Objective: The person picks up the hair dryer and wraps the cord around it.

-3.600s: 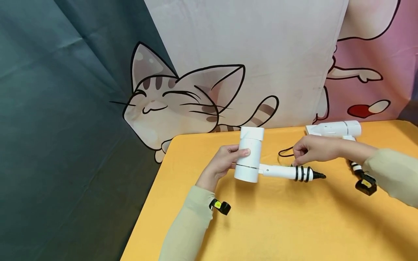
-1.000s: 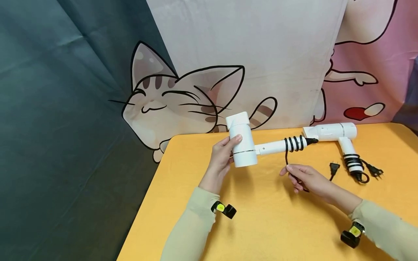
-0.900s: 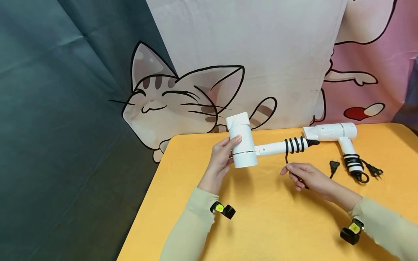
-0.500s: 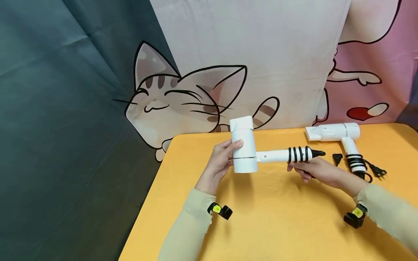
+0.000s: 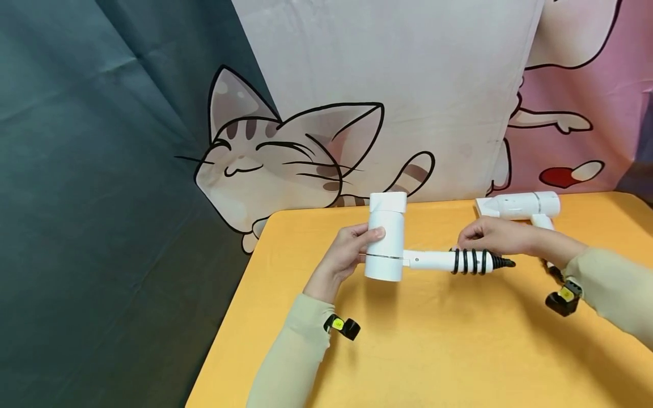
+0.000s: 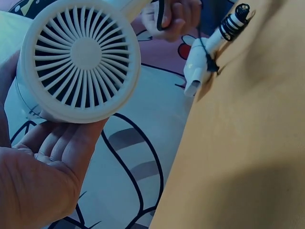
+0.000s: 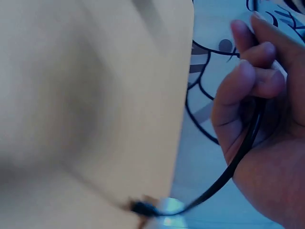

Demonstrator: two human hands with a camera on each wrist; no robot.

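My left hand (image 5: 346,253) grips the body of a white hair dryer (image 5: 390,226), thumb across its front. The dryer is held above the table with its nozzle up and its handle pointing right. Its round grille (image 6: 86,53) faces the camera in the left wrist view. Several turns of black cord (image 5: 475,262) wrap the handle near its end. Just behind that wrapped part, my right hand (image 5: 497,235) pinches the cord. In the right wrist view the cord (image 7: 221,180) runs through my curled fingers and hangs down to a black plug (image 7: 143,208).
A second white hair dryer (image 5: 520,205) lies at the back right of the yellow table (image 5: 408,357), partly hidden behind my right arm. In the left wrist view its handle (image 6: 228,26) shows wound with black cord. A printed cartoon cloth (image 5: 433,85) hangs behind the table.
My right hand has carried the cord from below the handle up to its far side, and one more turn shows than at first. The held dryer has tilted back nearly upright and come lower.
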